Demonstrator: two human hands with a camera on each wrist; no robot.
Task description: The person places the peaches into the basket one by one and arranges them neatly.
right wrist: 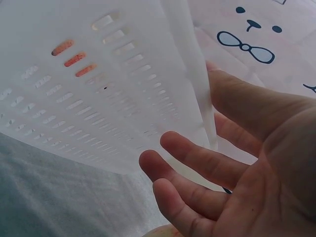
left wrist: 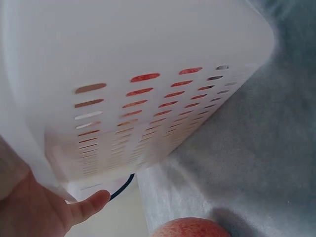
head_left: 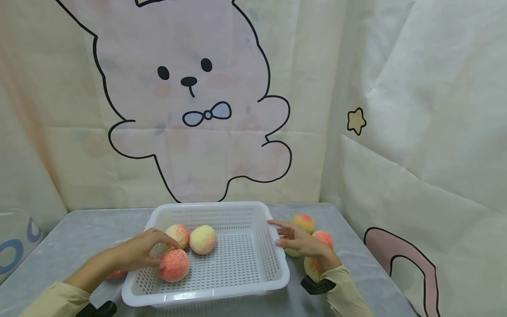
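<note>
A white plastic basket (head_left: 237, 281) with slotted walls stands on the table. Inside it, at the left, are a red peach (head_left: 174, 267), a red-speckled yellow peach (head_left: 180, 233) and a pale yellow peach (head_left: 203, 240). My left hand (head_left: 136, 252) reaches over the left rim and holds the red peach by its upper left side. In the left wrist view the wall hides most of that hand's fingers. At the right rim, my right hand (head_left: 299, 240) holds the basket's edge with thumb and index finger. Its other fingers (right wrist: 197, 158) are loosely bent outside the wall.
Several peaches (head_left: 304, 222) lie right of the basket, partly behind my right hand. Another red peach (left wrist: 190, 228) lies on the table (head_left: 59, 264) left of the basket. Cloth walls with printed figures stand behind and beside the table.
</note>
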